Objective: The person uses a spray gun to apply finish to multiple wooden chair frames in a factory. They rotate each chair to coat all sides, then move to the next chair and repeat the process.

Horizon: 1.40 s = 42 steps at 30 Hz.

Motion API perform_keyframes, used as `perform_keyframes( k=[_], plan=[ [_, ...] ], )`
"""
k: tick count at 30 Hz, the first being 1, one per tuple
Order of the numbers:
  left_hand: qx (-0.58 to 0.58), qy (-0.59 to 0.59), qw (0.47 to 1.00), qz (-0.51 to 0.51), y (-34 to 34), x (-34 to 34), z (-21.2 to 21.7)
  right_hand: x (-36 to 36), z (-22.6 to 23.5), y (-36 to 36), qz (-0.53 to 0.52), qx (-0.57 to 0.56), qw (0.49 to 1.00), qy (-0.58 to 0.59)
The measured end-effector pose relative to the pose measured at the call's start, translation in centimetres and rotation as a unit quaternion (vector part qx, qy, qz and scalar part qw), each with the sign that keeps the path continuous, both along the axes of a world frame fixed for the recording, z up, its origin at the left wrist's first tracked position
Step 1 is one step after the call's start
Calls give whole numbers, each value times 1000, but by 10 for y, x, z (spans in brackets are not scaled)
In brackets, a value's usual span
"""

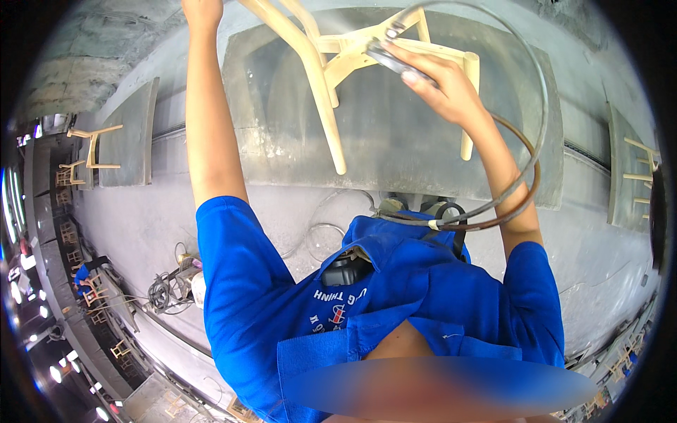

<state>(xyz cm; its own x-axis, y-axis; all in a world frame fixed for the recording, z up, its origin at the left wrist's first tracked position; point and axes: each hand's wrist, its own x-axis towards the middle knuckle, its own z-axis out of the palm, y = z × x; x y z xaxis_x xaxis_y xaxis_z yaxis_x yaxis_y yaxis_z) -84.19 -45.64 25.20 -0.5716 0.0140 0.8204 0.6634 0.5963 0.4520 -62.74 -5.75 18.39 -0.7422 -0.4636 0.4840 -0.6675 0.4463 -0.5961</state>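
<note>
Spray gun in the right hand, pale chair frame over the board

From where I stood, the right hand (451, 88) was partly closed, its fingers bent around a spray gun (403, 62) and its gap no wider than the tool; I couldn't make out the trigger. The left hand (204, 10) was cut off by the upper edge of the view, so I could not tell how open it was or whether it held anything.

The wooden chair frame (351, 62) was in front of the person, over a broad grey board (402, 151), its legs and crosspieces just beside the gun. A whitish haze, probably spray, hung near the nozzle.

The frame looked light for its size and stiff, its slender legs rounded and smooth. Bare, I judged, it would grip well enough; with a wet coat it would turn slick and take fingerprints easily. The safest hold seemed to be close to a joint, where the crosspieces met the legs, because a pull at a leg's far tip would put the most strain on those joints.

The gun looked hard and compact, best held by its handle with the fingers clear of the nozzle. A grey hose (544, 92) looped round beside the right forearm, along with a brown hose (534, 180); both looked springy enough to tug at the wrist.
</note>
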Motion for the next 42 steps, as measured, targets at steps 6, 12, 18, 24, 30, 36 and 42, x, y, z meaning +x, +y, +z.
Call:
perform_keyframes(
  k=[6, 12, 18, 24, 30, 36, 42],
  plan=[
    [-21, -24, 999, -7, -7, -3, -3, 31, -7, 83, -166, -205, 950, -167],
    [56, -84, 984, -148, -17, -29, -14, 34, -56, 186, -384, -487, 725, -299],
    [-26, 43, 999, 12, -27, -50, -16, 130, -158, 247, -485, -505, 602, -383],
    [-10, 141, 984, 112, 49, 45, -42, 271, -211, 268, -555, -396, 583, -441],
    [-94, 168, 973, 126, 277, 225, -111, 310, -202, 242, -562, -345, 627, -414],
    [-257, 25, 960, 107, 457, 265, -97, 272, -140, 304, -541, -505, 606, -291],
    [-288, 20, 957, -21, 547, 199, -82, 259, -13, 377, -501, -549, 647, -168]
  ],
)
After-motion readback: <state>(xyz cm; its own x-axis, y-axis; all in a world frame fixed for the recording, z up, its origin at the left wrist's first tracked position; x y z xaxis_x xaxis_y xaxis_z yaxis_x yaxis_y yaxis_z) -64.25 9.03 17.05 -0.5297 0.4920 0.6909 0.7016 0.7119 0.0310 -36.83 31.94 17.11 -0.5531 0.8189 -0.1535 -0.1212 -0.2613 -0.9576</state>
